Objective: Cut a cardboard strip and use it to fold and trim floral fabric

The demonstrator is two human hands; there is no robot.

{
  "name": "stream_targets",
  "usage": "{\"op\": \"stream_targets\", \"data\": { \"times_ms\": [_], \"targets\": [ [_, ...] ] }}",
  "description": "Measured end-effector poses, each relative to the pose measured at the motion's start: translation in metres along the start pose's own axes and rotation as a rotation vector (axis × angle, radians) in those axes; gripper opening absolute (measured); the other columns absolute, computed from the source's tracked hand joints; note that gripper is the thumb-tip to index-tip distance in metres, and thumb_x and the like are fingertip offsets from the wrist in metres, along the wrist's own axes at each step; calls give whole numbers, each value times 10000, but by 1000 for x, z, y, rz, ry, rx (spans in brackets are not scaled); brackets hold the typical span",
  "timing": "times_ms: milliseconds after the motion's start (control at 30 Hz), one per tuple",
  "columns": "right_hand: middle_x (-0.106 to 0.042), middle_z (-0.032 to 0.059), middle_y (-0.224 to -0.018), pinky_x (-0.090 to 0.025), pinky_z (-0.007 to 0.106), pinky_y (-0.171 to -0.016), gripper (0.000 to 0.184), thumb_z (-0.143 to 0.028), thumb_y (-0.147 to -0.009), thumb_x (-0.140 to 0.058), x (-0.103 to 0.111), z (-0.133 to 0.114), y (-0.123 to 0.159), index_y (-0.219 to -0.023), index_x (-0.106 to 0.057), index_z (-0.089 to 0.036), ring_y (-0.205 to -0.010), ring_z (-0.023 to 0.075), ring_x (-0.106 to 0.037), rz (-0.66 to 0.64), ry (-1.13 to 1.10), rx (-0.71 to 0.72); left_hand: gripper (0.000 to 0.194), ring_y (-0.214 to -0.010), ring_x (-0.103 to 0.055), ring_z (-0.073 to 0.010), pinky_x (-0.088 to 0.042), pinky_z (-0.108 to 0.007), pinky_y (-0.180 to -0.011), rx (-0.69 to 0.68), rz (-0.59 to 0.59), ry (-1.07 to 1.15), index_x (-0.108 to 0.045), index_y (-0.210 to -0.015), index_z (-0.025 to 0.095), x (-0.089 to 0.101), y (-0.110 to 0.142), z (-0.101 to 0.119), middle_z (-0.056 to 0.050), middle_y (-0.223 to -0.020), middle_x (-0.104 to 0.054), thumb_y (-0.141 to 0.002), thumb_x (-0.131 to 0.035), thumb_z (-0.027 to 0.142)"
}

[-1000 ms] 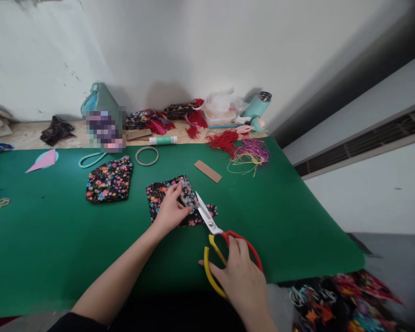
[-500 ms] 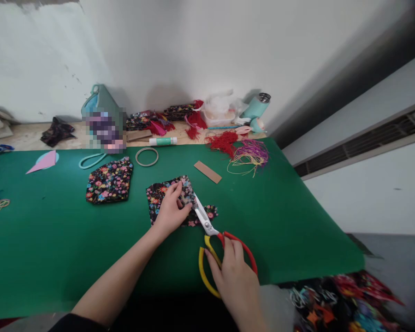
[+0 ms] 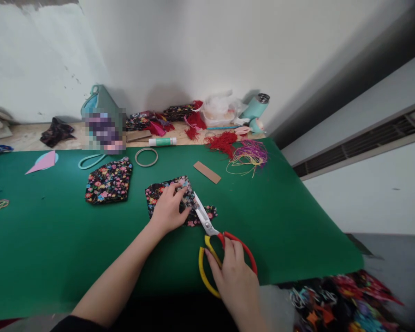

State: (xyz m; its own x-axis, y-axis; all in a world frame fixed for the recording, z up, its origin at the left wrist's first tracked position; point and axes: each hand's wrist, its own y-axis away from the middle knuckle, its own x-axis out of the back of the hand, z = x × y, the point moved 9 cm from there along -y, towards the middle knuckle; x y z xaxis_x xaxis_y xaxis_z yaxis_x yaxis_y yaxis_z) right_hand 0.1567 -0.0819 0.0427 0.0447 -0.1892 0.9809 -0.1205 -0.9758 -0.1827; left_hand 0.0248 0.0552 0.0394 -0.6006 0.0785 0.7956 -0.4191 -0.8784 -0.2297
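Observation:
My left hand [image 3: 168,210] presses down on a piece of black floral fabric [image 3: 156,193] lying on the green table cover [image 3: 55,240], its fingers pinching the fabric's right edge. My right hand [image 3: 233,276] grips the yellow and red handles of a pair of scissors [image 3: 207,226]. The steel blades point up and left, into the fabric right beside my left fingers. A small strip of the same fabric [image 3: 210,212] sticks out to the right of the blades.
A second floral fabric piece [image 3: 109,180], a ring [image 3: 146,157], a brown card strip [image 3: 206,172] and coloured threads [image 3: 247,154] lie further back. A teal bag [image 3: 102,117], glue stick [image 3: 162,141] and bottle [image 3: 256,108] stand near the wall. More floral cloth [image 3: 346,299] hangs at lower right.
The scissors and my right hand have slid slightly left and forward into the fabric. My left hand has stayed on the cloth, fingers shifting a little.

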Motion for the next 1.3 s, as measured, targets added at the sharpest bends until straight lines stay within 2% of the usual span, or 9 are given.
{"op": "stream_targets", "data": {
  "times_ms": [133, 300, 500, 700, 833, 900, 1000, 1067, 1300],
  "targets": [
    [-608, 135, -938, -440, 265, -375, 529, -519, -927, -254, -2, 0, 0, -1116, -495, -87, -485, 164, -630, -29, -4, -12, 589, -1093, -477, -323, -426, -479, -926, -75, -101, -107, -524, -1183, 136, -3, -1, 9, -159, -1218, -489, -683, -691, 398],
    [-607, 131, -946, -432, 266, -380, 545, -538, -923, -229, -4, 2, 0, -1115, -498, -104, -487, 163, -629, -58, -11, -25, 212, -995, -509, -260, -456, -425, -871, -167, -153, -168, -612, -1001, 168, -11, -1, 17, -112, -1083, -577, -806, -531, 188],
    [-604, 122, -949, -438, 268, -382, 546, -531, -924, -250, -6, 2, 1, -1122, -488, -82, -482, 156, -621, -66, 4, -22, 226, -923, -551, -227, -485, -364, -822, -178, -98, -189, -643, -886, 154, -10, 0, 16, -102, -996, -620, -851, -424, 110],
    [-602, 130, -976, -432, 261, -395, 505, -515, -922, -293, -9, 3, 1, -1124, -490, -96, -508, 159, -631, -81, -26, -18, 285, -987, -599, -207, -509, -345, -828, -114, -37, -90, -609, -1027, 164, -8, -7, 9, -105, -1115, -595, -881, -370, 112],
    [-607, 130, -956, -422, 265, -373, 514, -521, -924, -262, -7, 4, 0, -1104, -503, -104, -488, 163, -627, -63, -27, -25, 352, -1165, -522, -201, -454, -375, -961, -271, -119, 44, -539, -1173, 181, -22, -15, 27, -109, -1233, -553, -893, -347, 90],
    [-609, 128, -944, -431, 268, -376, 522, -523, -922, -259, -8, 4, 0, -1092, -514, -101, -491, 166, -628, -74, -39, -24, 478, -1278, -419, -197, -421, -379, -1006, -372, -171, 125, -404, -1320, 200, -28, -16, 39, -119, -1410, -396, -875, -327, 44],
    [-617, 141, -973, -453, 275, -412, 489, -505, -913, -302, -10, 5, -1, -1085, -538, -112, -540, 184, -643, -121, -79, -31, 684, -1358, -288, -200, -401, -393, -1027, -381, -193, 203, -163, -1439, 265, -28, -18, 41, -100, -1532, -127, -829, -278, -23],
    [-627, 151, -991, -462, 285, -444, 454, -484, -897, -352, -13, 8, -3, -1087, -553, -125, -578, 201, -651, -175, -129, -57, 741, -1378, -237, -211, -385, -416, -1038, -327, -170, 206, -96, -1451, 291, -22, -20, 34, -86, -1539, -89, -809, -278, -32],
    [-616, 49, -642, -445, 286, -538, 320, -433, -854, -424, -13, 16, -17, -873, -590, -160, -588, 206, -602, -504, -476, -143, 709, -1331, -321, -249, -302, -448, -1094, -271, -86, 119, -204, -1429, 167, 1, -12, 9, -148, -1414, -376, -790, -511, 161]
  ]
}}
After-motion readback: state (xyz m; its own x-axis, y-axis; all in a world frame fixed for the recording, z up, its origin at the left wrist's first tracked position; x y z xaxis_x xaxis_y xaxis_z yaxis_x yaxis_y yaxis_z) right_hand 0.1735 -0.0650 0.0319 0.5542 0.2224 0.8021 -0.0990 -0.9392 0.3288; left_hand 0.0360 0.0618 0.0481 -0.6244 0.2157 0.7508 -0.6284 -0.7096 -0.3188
